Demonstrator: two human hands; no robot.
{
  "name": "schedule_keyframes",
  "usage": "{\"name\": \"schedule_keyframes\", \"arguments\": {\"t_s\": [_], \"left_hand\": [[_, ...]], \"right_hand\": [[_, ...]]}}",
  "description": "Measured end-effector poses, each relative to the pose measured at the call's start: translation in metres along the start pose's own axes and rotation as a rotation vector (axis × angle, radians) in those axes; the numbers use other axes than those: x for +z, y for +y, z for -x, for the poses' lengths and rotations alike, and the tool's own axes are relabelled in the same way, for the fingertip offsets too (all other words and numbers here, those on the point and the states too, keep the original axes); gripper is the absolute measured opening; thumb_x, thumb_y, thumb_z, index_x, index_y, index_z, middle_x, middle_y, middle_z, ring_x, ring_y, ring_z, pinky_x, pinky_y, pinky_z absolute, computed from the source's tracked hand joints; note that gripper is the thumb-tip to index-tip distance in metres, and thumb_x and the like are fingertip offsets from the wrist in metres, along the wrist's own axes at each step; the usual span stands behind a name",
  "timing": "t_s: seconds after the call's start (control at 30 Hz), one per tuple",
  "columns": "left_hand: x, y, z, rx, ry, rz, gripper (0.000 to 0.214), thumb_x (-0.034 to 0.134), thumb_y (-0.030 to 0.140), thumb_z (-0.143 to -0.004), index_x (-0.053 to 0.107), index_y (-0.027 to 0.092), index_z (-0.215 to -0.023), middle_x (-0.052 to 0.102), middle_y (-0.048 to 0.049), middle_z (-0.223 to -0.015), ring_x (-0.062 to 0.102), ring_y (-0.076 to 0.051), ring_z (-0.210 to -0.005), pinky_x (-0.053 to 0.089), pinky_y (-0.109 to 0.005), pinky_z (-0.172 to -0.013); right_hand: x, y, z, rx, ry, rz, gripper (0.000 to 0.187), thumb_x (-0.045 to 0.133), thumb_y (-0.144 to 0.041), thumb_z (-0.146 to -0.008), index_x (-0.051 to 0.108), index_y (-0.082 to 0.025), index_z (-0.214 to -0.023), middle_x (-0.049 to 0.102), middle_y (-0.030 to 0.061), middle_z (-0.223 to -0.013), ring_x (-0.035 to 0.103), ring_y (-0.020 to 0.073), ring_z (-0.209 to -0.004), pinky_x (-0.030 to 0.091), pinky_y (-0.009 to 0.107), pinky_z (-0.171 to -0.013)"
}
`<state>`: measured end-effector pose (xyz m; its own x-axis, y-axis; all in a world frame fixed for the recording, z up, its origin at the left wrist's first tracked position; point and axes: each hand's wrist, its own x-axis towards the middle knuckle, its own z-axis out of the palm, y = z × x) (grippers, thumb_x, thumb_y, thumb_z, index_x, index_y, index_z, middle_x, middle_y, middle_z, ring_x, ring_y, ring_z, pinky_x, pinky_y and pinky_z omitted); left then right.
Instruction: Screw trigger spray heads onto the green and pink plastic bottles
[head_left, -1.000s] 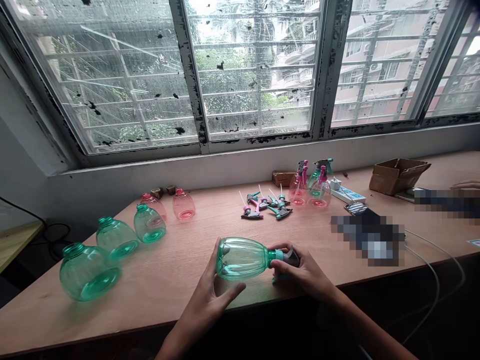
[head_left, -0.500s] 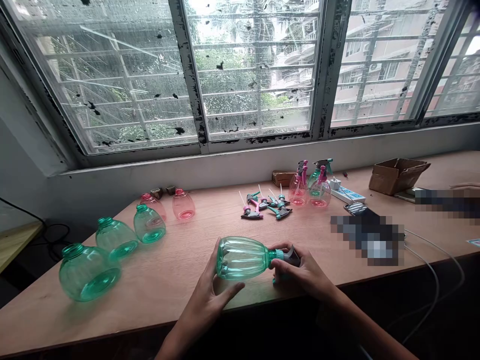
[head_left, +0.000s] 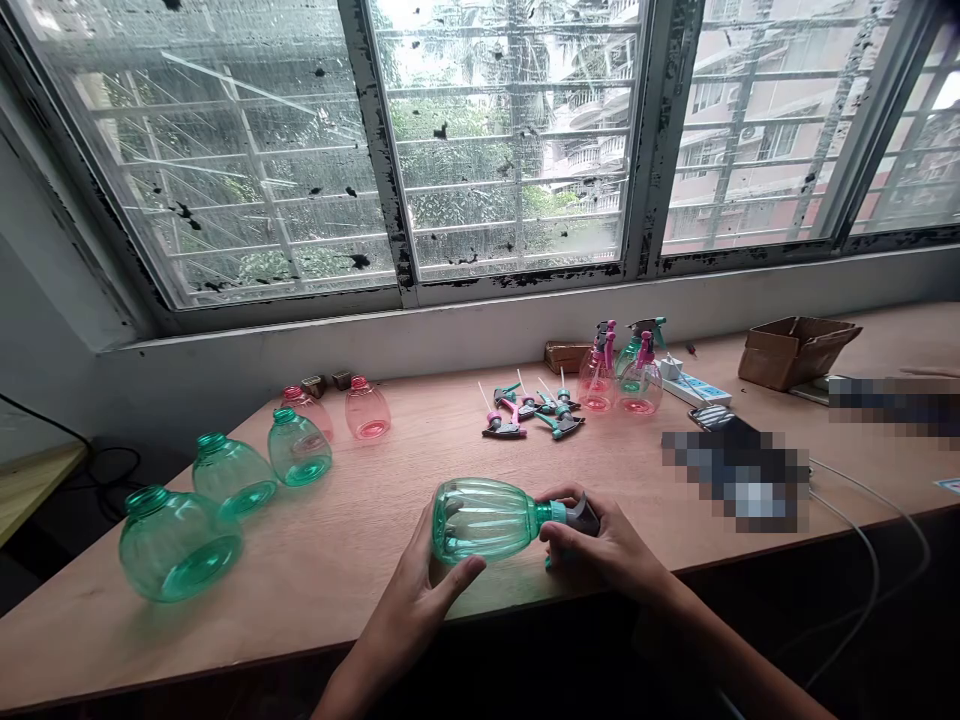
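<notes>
A green see-through spray bottle [head_left: 487, 520] is held on its side above the table's front edge, its base to the left. My left hand [head_left: 424, 580] cups the base end, thumb against the lower side and fingers partly hidden behind it. At the neck, my right hand [head_left: 592, 540] grips the grey and teal spray head [head_left: 582, 516], which my fingers partly cover. Beyond the bottle lies a cluster of loose spray heads [head_left: 536, 408] in pink, teal and black, some with thin tubes pointing up.
Green bottles without heads [head_left: 180, 545] and pink ones [head_left: 367, 410] stand at the left. Finished-looking spray bottles [head_left: 640, 385] stand at the back, near a power strip [head_left: 697, 385], a phone [head_left: 716, 420] and a cardboard box [head_left: 795, 355]. Another person's hand [head_left: 930, 371] shows at the right edge.
My left thumb has come up against the bottle, closing the hand round its base. The base has dipped slightly. At the far right, the other person's hand has shifted.
</notes>
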<state>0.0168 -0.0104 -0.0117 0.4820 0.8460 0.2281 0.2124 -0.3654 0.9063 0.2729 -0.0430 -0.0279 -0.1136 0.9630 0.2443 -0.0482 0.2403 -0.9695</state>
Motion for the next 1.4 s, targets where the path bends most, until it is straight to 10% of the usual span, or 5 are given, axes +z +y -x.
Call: {"name": "schedule_keyframes", "arguments": {"t_s": [1.4], "left_hand": [[0.001, -0.009, -0.001, 0.029, 0.045, 0.001, 0.087, 0.069, 0.039, -0.089, 0.014, 0.036, -0.157, 0.025, -0.0043, -0.165, 0.026, -0.03, -0.15, 0.022, -0.048, -0.123]], "right_hand": [[-0.002, 0.006, -0.002, -0.009, 0.0, -0.002, 0.035, 0.076, -0.041, -0.086, 0.064, -0.017, -0.109, 0.072, 0.0001, -0.069, 0.069, 0.0185, -0.063, 0.055, 0.031, -0.066]]}}
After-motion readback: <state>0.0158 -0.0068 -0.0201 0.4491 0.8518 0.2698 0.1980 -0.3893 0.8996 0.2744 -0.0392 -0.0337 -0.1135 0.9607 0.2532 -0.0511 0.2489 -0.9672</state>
